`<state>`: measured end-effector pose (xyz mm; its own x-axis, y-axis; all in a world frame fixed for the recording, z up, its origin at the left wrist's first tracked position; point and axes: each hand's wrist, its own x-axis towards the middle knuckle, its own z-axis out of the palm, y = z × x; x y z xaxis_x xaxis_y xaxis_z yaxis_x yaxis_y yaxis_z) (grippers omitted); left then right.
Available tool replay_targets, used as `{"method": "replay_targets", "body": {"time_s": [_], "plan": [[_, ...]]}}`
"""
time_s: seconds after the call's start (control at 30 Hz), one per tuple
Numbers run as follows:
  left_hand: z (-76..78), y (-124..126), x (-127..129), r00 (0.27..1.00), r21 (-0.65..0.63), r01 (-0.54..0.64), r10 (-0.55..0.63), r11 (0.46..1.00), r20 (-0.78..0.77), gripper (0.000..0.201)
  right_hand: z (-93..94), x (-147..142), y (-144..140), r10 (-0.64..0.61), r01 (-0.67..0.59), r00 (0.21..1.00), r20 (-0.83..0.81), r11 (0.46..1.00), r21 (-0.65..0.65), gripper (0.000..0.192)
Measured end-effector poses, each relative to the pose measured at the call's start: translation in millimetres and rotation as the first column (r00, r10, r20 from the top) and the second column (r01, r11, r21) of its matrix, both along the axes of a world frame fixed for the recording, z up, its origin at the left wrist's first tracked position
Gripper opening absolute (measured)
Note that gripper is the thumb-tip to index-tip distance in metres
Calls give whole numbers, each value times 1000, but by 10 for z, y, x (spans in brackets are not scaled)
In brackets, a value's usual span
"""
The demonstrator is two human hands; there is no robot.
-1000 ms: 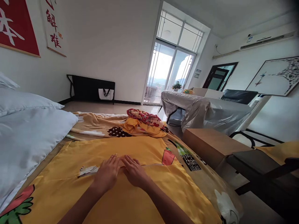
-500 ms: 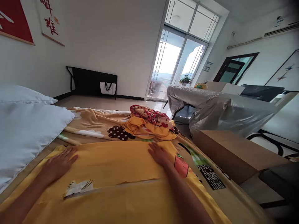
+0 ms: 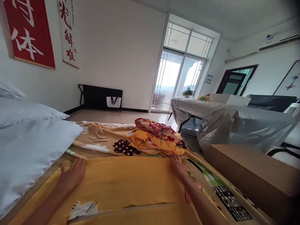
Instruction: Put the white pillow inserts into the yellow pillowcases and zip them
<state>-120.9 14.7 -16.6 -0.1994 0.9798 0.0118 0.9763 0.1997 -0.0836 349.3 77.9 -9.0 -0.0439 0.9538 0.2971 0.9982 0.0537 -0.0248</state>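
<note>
Both arms stretched forward and spread wide apart over a yellow sheet (image 3: 122, 181) lying flat across the bed. Left hand (image 3: 71, 175) palm down, fingers extended, pressed on the sheet's far left corner beside the white pillow (image 3: 28, 147). Right hand (image 3: 179, 167) likewise flat, fingers straight, on the far right corner. Nothing gripped by either hand. Just beyond, a crumpled pile of clothes (image 3: 157, 137) on the patterned blanket (image 3: 100, 139).

Left hand (image 3: 71, 175) and right hand (image 3: 178, 165) lie flat on the folded sheet (image 3: 122, 184). Pillows (image 3: 30, 140) lie left of the left hand; crumpled clothes (image 3: 157, 137) beyond the right; wooden cabinet (image 3: 253, 175) to its right.
</note>
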Motion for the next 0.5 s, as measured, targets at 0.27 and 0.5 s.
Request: {"method": "replay_targets", "body": {"time_s": [0.27, 0.5], "plan": [[-183, 160, 1802, 911, 95, 390, -399, 916, 108, 52, -310, -1692, -286, 371, -382, 923, -107, 917, -115, 44], [-357, 165, 1827, 902, 172, 403, -422, 899, 95, 51, -441, -1703, -283, 379, -402, 899, -217, 913, -68, 44]]}}
